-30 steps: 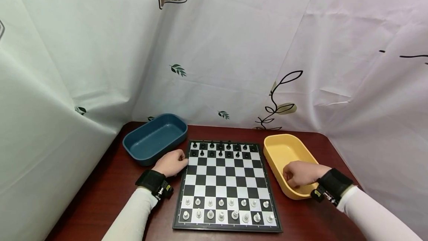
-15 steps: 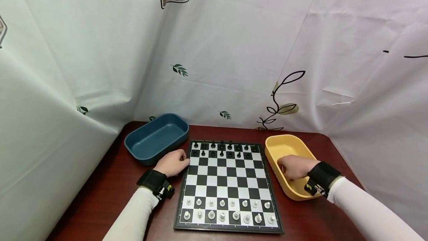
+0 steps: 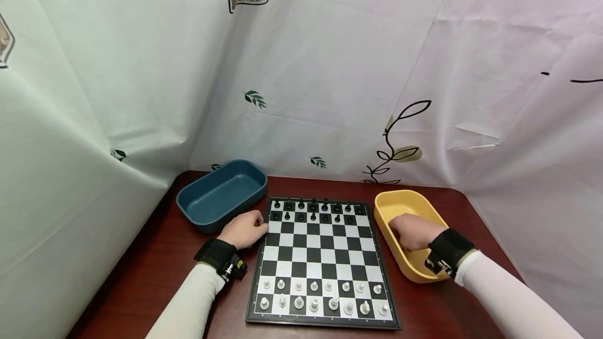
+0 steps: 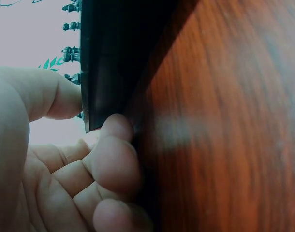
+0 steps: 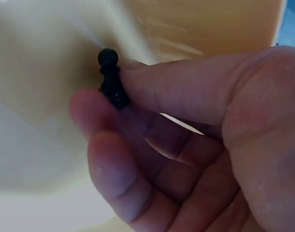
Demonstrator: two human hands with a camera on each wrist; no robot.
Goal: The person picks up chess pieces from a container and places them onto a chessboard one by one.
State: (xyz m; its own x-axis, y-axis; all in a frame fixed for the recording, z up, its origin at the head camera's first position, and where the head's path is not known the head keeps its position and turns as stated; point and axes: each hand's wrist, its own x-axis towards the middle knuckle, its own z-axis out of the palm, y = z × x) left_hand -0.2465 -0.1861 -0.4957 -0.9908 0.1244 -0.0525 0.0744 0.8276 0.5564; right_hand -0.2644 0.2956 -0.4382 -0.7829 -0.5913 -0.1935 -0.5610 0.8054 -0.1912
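Note:
In the head view a black-and-white chessboard lies on the dark red table. My left hand grips its left edge near the far corner; the left wrist view has the thumb on top and fingertips at the underside. My right hand is inside the yellow tray, to the right of the board. Between thumb and index finger it pinches a black chess pawn, plain in the right wrist view but hidden in the head view. Black pieces stand along the board's far side, white pieces along the near side.
A dark blue tray sits at the back left, just behind my left hand. White printed cloth hangs behind the table and along both sides. The yellow tray's raised walls surround my right hand.
Inside the yellow tray, my right hand has shifted left and slightly up in the head view. My left hand keeps its grip on the board, and the pieces stand as before.

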